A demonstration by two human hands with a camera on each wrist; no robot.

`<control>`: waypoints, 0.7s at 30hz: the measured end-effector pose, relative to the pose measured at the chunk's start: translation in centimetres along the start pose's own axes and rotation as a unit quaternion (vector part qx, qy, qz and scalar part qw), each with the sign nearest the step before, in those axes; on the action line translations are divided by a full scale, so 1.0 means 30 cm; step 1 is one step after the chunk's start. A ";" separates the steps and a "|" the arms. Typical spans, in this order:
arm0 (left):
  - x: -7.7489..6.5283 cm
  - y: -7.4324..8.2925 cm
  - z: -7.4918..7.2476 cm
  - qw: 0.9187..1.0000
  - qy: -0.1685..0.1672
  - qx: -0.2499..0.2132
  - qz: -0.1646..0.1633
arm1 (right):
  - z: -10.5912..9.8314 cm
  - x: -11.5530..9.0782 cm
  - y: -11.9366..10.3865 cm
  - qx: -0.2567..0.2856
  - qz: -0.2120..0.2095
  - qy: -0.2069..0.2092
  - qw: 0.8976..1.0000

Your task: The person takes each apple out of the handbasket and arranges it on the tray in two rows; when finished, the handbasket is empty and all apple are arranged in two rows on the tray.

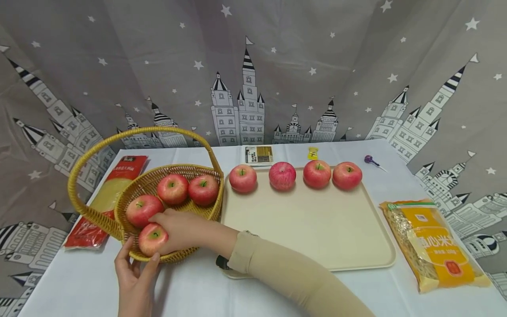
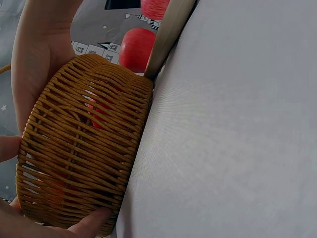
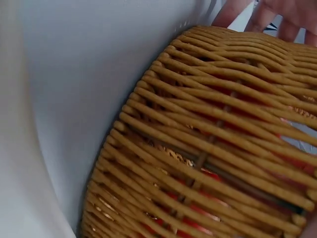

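Note:
A woven basket with a tall arched handle stands on the left of the table in the head view. Inside it, my right hand grips a red apple at the near left rim. Three more apples lie in the basket, one of them an apple right behind the hand. My left hand holds the basket's near left side, thumb and fingers at the rim. In the left wrist view its fingers touch the woven wall. The right wrist view mostly shows the basket's outside.
Right of the basket lies a beige tray with several apples along its far edge. A red package is partly behind the basket. At the far side are a small box, a yellow wrapper, a lollipop; at right, a yellow bag.

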State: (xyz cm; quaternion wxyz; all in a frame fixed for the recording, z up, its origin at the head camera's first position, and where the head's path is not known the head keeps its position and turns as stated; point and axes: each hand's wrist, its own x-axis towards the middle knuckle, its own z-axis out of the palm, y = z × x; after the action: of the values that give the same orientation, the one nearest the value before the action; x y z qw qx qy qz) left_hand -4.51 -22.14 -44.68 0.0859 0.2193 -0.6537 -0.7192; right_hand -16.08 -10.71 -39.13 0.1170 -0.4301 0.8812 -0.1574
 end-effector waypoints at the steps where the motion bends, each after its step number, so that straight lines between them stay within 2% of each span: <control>1: -0.001 0.000 0.000 1.000 0.000 0.000 0.000 | 0.002 0.004 -0.004 -0.007 0.005 0.000 1.000; 4: -0.001 0.001 0.001 1.000 0.001 -0.001 0.001 | 0.010 0.006 -0.011 -0.027 0.013 0.013 0.999; 7: -0.007 0.012 0.009 1.000 0.007 -0.007 -0.004 | 0.017 0.003 -0.009 -0.054 0.009 0.048 0.997; 10: 0.001 0.002 0.004 1.000 0.006 -0.008 -0.001 | 0.010 -0.012 0.004 -0.054 0.004 0.088 0.995; 16: 0.072 -0.098 -0.038 1.000 0.009 -0.002 0.009 | -0.062 -0.103 0.070 0.036 -0.004 0.150 0.988; 21: 0.078 -0.110 -0.043 1.000 0.016 0.019 -0.018 | -0.124 -0.236 0.161 0.120 -0.005 0.207 0.971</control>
State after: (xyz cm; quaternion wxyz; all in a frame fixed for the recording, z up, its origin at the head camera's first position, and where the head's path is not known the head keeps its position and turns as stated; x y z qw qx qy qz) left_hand -5.50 -23.84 -48.44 0.0790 0.2440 -0.6617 -0.7046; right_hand -16.56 -1.62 -37.02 -0.0181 -0.3752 0.8589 -0.3483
